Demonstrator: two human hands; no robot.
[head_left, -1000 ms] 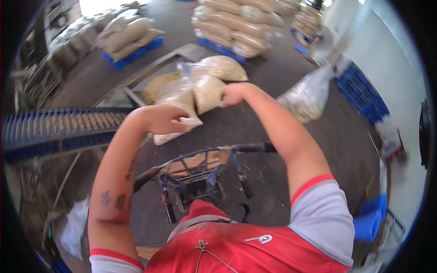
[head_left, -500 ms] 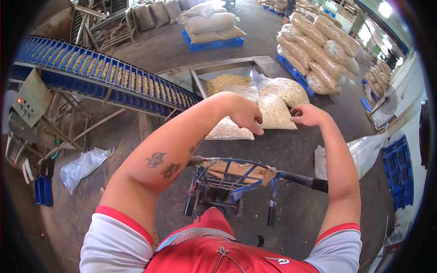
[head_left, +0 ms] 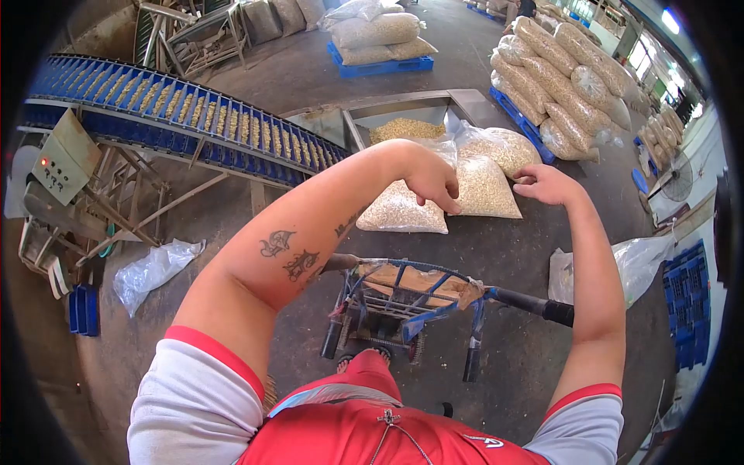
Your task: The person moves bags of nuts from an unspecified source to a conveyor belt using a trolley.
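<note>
Head view shows me a person who stands behind a hand cart (head_left: 411,298), with both bare arms stretched forward. The left hand (head_left: 431,181) hangs over the place where the front left bag (head_left: 404,212) and the middle bag (head_left: 487,186) come near each other. Its fingers are bent downward, and the grip is apart, with a gap between thumb and fingers. The right hand (head_left: 545,185) is just beside the right edge of the middle bag, near the back bag (head_left: 508,149). Its grip is also apart, with fingers half curled. I cannot tell if either hand touches a bag.

These clear bags are full of pale small pieces. They lie close together at the near side of a metal bin (head_left: 466,99), which has a yellowish heap (head_left: 409,129) inside. To the left of the bin, a blue conveyor (head_left: 194,116) carries rows of such pieces, and a control box (head_left: 68,157) with a red light is beside it. The cart has a blue frame with a brown sheet (head_left: 415,280) on it. Farther away, filled sacks (head_left: 554,85) are piled on a blue pallet (head_left: 521,124). A crumpled plastic sheet (head_left: 155,273) lies on the floor (head_left: 256,341).
</note>
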